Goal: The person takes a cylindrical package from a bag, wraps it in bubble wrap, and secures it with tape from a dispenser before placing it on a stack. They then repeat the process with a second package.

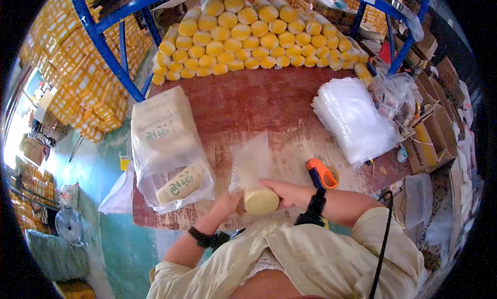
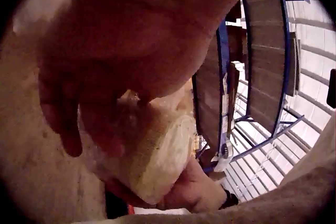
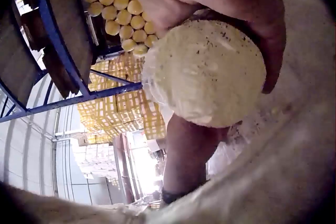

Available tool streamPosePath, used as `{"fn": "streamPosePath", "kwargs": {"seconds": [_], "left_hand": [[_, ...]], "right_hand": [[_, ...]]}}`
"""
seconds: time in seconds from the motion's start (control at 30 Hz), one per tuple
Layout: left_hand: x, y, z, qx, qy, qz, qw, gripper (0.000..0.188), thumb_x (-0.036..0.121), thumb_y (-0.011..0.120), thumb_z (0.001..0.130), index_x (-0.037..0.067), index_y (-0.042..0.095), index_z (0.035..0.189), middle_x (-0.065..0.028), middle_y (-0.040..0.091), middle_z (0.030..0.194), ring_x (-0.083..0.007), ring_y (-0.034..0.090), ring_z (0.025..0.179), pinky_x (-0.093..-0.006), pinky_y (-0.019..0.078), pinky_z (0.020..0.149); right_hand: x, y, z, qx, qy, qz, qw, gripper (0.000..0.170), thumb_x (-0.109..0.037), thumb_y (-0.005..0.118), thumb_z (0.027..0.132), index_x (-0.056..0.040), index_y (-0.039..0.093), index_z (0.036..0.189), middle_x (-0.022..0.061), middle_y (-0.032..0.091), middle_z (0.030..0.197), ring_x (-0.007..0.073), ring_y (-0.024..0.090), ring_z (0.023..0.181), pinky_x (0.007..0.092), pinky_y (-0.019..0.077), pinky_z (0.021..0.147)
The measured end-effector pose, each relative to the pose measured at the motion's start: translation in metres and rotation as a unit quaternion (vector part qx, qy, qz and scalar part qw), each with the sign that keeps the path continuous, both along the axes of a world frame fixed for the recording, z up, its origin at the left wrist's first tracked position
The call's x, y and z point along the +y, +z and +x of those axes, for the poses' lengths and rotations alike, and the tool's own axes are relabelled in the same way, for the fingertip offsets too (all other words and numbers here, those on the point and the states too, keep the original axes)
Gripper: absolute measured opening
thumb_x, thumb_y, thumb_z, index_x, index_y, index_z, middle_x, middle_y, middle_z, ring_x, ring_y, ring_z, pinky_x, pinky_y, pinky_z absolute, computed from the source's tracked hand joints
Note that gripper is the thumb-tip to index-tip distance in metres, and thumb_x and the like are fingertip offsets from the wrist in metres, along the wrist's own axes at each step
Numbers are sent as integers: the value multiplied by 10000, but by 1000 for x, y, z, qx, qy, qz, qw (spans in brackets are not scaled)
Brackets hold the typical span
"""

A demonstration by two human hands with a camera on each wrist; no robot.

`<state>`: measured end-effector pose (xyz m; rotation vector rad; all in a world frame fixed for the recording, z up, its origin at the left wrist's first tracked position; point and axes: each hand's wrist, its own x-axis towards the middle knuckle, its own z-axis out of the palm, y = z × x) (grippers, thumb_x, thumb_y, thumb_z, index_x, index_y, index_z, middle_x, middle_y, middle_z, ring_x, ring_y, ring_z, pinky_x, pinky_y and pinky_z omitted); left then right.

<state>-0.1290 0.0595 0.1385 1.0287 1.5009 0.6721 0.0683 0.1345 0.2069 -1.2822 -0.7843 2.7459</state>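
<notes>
A pale yellow cylinder (image 1: 261, 201) with a flat round end faces my body at the table's front edge, a clear plastic bag (image 1: 253, 156) stretching beyond it. On its left side my left hand (image 1: 228, 205) holds it; in the left wrist view its fingers (image 2: 100, 124) lie over the film. From the other side my right hand (image 1: 291, 194) grips it, fingers and thumb curved round the cylinder (image 3: 207, 74) in the right wrist view. Dark specks dot that end under the film.
Left on the table (image 1: 228, 102) lies a stack of printed plastic bags (image 1: 163, 123), with a wrapped printed roll (image 1: 180, 184) at its near end. White plastic sheets (image 1: 354, 118) are piled right, near an orange tape dispenser (image 1: 322, 173). Yellow-ended rolls (image 1: 248, 37) are heaped behind, by blue shelving (image 1: 114, 50).
</notes>
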Motion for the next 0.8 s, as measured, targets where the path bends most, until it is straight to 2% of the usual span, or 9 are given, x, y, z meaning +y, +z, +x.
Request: {"fn": "streamPosePath", "kwargs": {"seconds": [0.17,0.27,0.33,0.43,0.5,0.6,0.67,0.7,0.8], "left_hand": [[-12,102,12,83,-46,-9,995,410,368,434,894,-2,564,775,-79,561,581,-161,535,444,-305,444,458],[-11,116,7,57,-137,37,988,423,365,441,894,-1,551,712,-59,537,538,-159,525,432,-298,424,428],[-9,113,5,20,-124,31,992,423,357,442,894,0,553,697,-58,529,522,-154,523,433,-296,411,419],[0,102,-8,23,-119,43,992,402,336,450,894,1,565,705,-60,530,522,-150,520,433,-288,407,430],[8,96,-15,4,-100,49,994,373,308,457,891,1,575,713,-66,543,547,-150,523,443,-288,413,449],[10,89,-20,-89,-27,58,994,316,242,465,875,4,587,708,-82,569,605,-158,539,487,-299,427,483],[5,82,-20,-161,32,84,983,273,192,467,855,10,591,694,-91,576,638,-168,555,540,-311,431,502],[2,62,-23,-82,-16,136,987,236,167,466,836,12,592,711,-93,568,639,-176,554,564,-317,430,508],[-11,19,-28,70,-127,241,960,158,111,466,789,23,595,763,-105,548,643,-211,553,623,-339,432,528]], "right_hand": [[-1,46,17,-34,70,4,997,538,-525,411,861,-74,516,1135,82,596,1020,227,600,867,377,500,776],[4,59,28,-99,152,82,980,496,-487,420,870,-53,542,1077,108,606,905,220,594,816,369,497,750],[8,52,35,-143,208,163,954,417,-422,434,883,-43,570,994,114,601,806,208,586,785,361,492,726],[29,36,27,58,179,275,943,300,-303,445,890,-30,567,858,95,576,711,207,582,770,340,474,740],[36,70,16,91,100,387,912,230,-226,443,885,-47,518,762,65,535,685,204,570,729,329,462,743],[46,74,-6,71,-107,225,966,232,-241,438,895,-45,508,793,56,532,710,218,564,719,333,445,757],[47,-10,10,-98,-36,518,849,254,-287,444,896,-46,518,869,66,544,755,227,566,743,356,452,771],[40,-42,18,-180,1,641,746,274,-310,447,897,-47,523,907,71,550,778,231,567,754,368,456,778],[7,-41,18,-51,-14,348,936,363,-393,427,889,-72,509,1038,77,561,933,232,564,861,377,455,821]]}}
